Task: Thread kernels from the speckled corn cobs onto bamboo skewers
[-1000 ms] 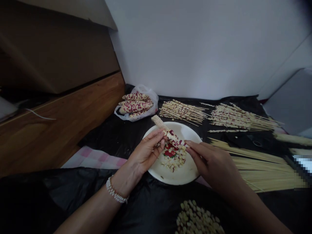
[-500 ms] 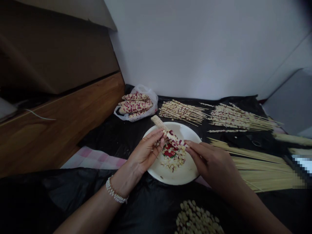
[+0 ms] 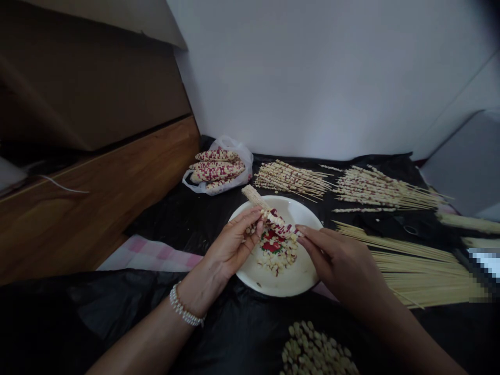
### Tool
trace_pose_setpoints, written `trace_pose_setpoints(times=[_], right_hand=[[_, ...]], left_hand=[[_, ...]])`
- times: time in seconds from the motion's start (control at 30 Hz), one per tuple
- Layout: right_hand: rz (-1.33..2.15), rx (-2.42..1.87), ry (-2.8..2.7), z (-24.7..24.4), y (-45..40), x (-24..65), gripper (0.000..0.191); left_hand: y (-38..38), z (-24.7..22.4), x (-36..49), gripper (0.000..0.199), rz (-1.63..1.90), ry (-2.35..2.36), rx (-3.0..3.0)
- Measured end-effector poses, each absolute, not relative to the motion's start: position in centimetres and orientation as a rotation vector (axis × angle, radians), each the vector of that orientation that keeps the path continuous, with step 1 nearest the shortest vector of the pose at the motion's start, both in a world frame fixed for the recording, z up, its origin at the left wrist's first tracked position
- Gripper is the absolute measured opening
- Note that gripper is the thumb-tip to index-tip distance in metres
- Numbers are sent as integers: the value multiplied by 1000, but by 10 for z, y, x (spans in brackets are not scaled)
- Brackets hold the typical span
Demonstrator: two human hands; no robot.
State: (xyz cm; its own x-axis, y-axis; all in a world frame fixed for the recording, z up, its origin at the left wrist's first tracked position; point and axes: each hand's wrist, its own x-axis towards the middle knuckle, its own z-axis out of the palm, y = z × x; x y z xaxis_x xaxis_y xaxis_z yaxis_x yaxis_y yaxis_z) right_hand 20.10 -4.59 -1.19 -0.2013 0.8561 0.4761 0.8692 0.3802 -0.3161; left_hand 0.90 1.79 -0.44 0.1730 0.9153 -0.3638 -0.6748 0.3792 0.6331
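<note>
A corn cob [image 3: 278,222] with white and purple kernels is held between both hands over a white bowl [image 3: 250,278]. Its far upper end is stripped bare of kernels. My left hand [image 3: 236,242], with a beaded bracelet at the wrist, is closed around the cob's middle. The fingers of my right hand [image 3: 332,250] pinch the lower right end, where kernels still cover it. Loose kernels [image 3: 279,260] lie in the bowl, over a red and green print on its bottom.
Behind the bowl, a plastic bag [image 3: 246,156] holds several corn cobs. Kernel-threaded skewers [image 3: 289,179] lie beside it, with another bunch [image 3: 371,190] farther right. Bare sticks [image 3: 422,271] spread at the right. A pile of pale pieces [image 3: 316,351] lies in front on black sheeting [image 3: 234,333].
Almost nothing differs. Both hands keep the same hold on the cob above the bowl, and a few loose kernels in the bowl look slightly shifted.
</note>
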Motion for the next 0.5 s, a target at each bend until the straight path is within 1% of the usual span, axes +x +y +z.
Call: trace_pose_setpoints(times=[0.3,0.5], right_hand=[[-132,-1532,-2081,-12,-48,201,29],[-137,-1532,-2086,-11,-47,202,29]], left_hand=[[18,-4,10,14,1155,815,370],[18,-3,9,14,1165,825,371]])
